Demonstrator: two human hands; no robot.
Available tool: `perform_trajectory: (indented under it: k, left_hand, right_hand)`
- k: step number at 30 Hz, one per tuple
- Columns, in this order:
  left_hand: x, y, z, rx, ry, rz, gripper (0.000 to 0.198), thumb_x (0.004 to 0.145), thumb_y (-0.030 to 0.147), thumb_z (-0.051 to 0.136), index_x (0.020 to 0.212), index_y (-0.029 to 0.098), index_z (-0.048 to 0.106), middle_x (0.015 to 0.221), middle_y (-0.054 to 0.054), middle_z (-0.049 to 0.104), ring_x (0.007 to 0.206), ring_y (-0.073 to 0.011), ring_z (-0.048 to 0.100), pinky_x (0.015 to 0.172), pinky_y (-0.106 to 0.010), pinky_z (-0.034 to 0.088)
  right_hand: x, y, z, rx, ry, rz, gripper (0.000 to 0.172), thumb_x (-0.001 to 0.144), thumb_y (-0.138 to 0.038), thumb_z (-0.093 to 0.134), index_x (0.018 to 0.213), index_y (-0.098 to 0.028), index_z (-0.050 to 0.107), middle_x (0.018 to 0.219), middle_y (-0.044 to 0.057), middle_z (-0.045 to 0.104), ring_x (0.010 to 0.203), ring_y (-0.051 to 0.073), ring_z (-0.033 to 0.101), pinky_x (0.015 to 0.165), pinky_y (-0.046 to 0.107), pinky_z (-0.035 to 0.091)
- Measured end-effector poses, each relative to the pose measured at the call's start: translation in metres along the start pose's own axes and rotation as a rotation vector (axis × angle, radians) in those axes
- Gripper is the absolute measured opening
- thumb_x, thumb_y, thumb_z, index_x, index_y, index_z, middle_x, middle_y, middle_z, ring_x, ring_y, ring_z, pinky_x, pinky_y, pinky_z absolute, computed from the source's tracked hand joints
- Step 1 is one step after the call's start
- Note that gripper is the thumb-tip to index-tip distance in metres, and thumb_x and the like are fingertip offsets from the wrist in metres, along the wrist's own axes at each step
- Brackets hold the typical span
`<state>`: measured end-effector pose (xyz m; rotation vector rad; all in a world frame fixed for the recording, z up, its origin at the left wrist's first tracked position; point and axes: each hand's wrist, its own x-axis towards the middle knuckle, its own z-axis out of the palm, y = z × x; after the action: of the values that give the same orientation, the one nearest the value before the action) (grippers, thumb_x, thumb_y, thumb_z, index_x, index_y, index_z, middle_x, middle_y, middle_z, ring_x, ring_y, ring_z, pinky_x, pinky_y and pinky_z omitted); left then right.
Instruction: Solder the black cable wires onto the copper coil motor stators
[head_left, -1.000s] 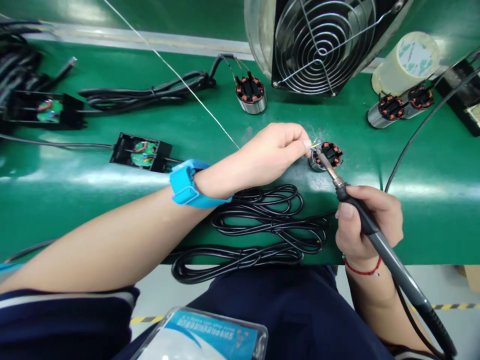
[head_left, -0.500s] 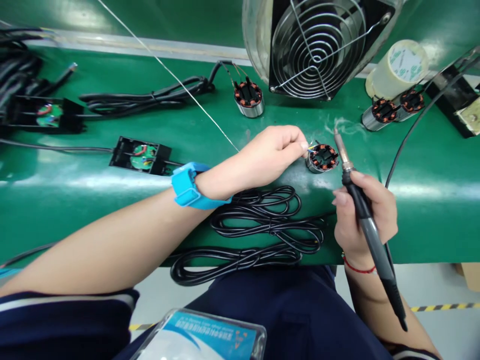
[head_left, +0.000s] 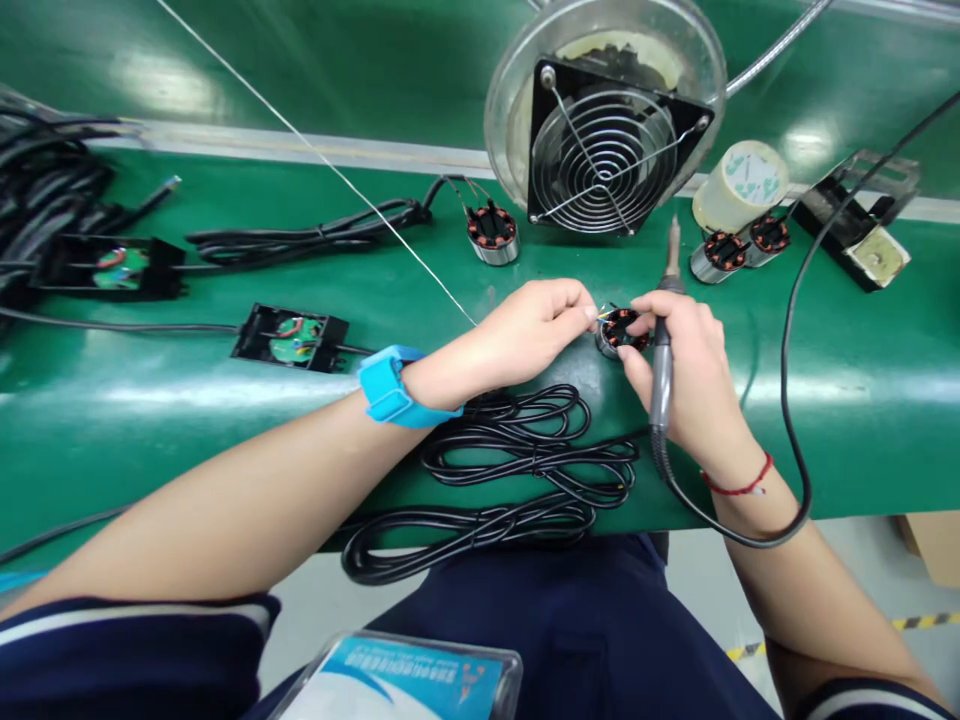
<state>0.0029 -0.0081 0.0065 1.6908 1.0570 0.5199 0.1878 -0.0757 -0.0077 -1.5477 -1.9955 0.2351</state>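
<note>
Thumb and fingers of my left hand [head_left: 544, 325] pinch thin coloured wires [head_left: 604, 316] at the left rim of a motor stator [head_left: 619, 330] with copper windings. My right hand [head_left: 686, 355] holds a soldering iron [head_left: 663, 370], its tip pointing up and away from the stator. The thumb and forefinger of that hand reach to the stator's right side and partly cover it. Whether they touch it I cannot tell. Coiled black cable [head_left: 525, 460] lies just below my hands, and a blue wrist strap [head_left: 397, 385] circles my left wrist.
Beyond my hands stands a fan with a wire guard [head_left: 604, 170]. Another stator [head_left: 493, 235], wired to a cable, sits at the back, with two more [head_left: 720, 256] by a tape roll [head_left: 741, 187]. Black boxes with circuit boards [head_left: 291, 338] lie left. The iron's cord [head_left: 786, 370] loops at right.
My right hand has moved left and up to the stator, with the soldering iron turned more upright. The smoke at its tip is gone. My left hand keeps its pinch. The camera view has shifted.
</note>
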Motion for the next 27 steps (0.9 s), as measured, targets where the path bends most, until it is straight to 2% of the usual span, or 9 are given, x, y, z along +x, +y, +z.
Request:
perform_trajectory:
  k: [5, 11, 18, 22, 27]
  left_hand:
    - [0.001, -0.003, 0.000, -0.055, -0.016, 0.001, 0.022, 0.091, 0.022, 0.049, 0.071, 0.016, 0.052, 0.062, 0.004, 0.046, 0.062, -0.0098, 0.041, 0.062, -0.024, 0.033]
    - [0.001, -0.001, 0.000, -0.188, -0.035, -0.035, 0.020, 0.090, 0.019, 0.051, 0.070, 0.015, 0.054, 0.059, 0.006, 0.045, 0.058, -0.0085, 0.038, 0.060, -0.025, 0.031]
    - [0.002, 0.004, 0.001, -0.218, -0.010, -0.071, 0.014, 0.085, 0.011, 0.053, 0.072, 0.014, 0.056, 0.064, 0.006, 0.049, 0.061, -0.0082, 0.039, 0.062, -0.024, 0.031]
    - [0.002, 0.002, 0.001, -0.234, 0.005, -0.046, 0.016, 0.087, 0.012, 0.054, 0.071, 0.014, 0.056, 0.064, 0.006, 0.048, 0.061, -0.0082, 0.038, 0.061, -0.024, 0.030]
    - [0.000, 0.003, 0.000, -0.274, 0.010, -0.043, 0.020, 0.087, 0.009, 0.053, 0.068, 0.015, 0.053, 0.059, 0.007, 0.043, 0.056, -0.0071, 0.035, 0.059, -0.023, 0.030]
  right_hand:
    - [-0.002, -0.005, 0.014, -0.106, -0.002, -0.011, 0.037, 0.084, -0.012, 0.057, 0.117, -0.028, 0.052, 0.092, 0.000, 0.070, 0.095, 0.025, 0.057, 0.090, 0.044, 0.041]
    - [0.002, -0.014, 0.011, -0.146, 0.069, -0.026, 0.029, 0.090, -0.014, 0.052, 0.116, -0.027, 0.054, 0.089, 0.000, 0.069, 0.090, 0.023, 0.060, 0.096, 0.045, 0.039]
    - [0.010, -0.012, 0.009, 0.154, 0.024, -0.003, 0.038, 0.087, -0.016, 0.057, 0.121, -0.029, 0.048, 0.091, -0.002, 0.066, 0.079, 0.018, 0.066, 0.076, 0.034, 0.050]
    - [0.005, -0.005, 0.016, 0.337, 0.007, 0.050, 0.040, 0.087, -0.017, 0.057, 0.123, -0.031, 0.045, 0.090, -0.004, 0.064, 0.079, 0.016, 0.067, 0.075, 0.033, 0.053]
    - [0.004, -0.002, 0.019, 0.373, 0.013, 0.018, 0.043, 0.088, -0.014, 0.059, 0.125, -0.031, 0.047, 0.085, -0.005, 0.063, 0.077, 0.015, 0.065, 0.077, 0.035, 0.054]
